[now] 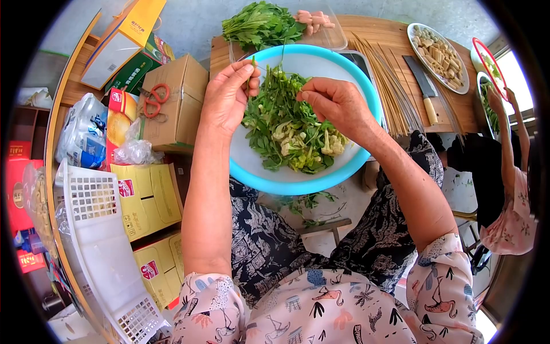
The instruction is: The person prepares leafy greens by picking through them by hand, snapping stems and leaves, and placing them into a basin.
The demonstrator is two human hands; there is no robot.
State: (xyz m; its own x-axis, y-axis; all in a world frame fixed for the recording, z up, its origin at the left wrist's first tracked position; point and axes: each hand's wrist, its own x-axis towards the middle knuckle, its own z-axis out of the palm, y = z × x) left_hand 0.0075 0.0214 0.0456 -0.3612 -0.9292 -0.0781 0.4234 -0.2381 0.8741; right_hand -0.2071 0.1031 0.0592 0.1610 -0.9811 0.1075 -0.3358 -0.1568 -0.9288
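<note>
A wide blue-rimmed basin (238, 174) sits in front of me with a heap of leafy greens (275, 103) and pale cauliflower pieces (333, 144) in it. Over its left side my left hand (228, 94) pinches a short green stem (254, 63) between thumb and fingers. My right hand (338, 103) is above the basin's right half, thumb and fingertips pressed together. Whatever it holds, if anything, cannot be told from the greens behind it.
Behind the basin stand leafy greens (260, 26) and pink sausage pieces (314, 20) in a clear tray (339, 40). To the right are skewers (389, 86), a cleaver (423, 80) and a plate (413, 35). Scissors (154, 100) lie on a carton (180, 109). Another person's arm (504, 126) shows.
</note>
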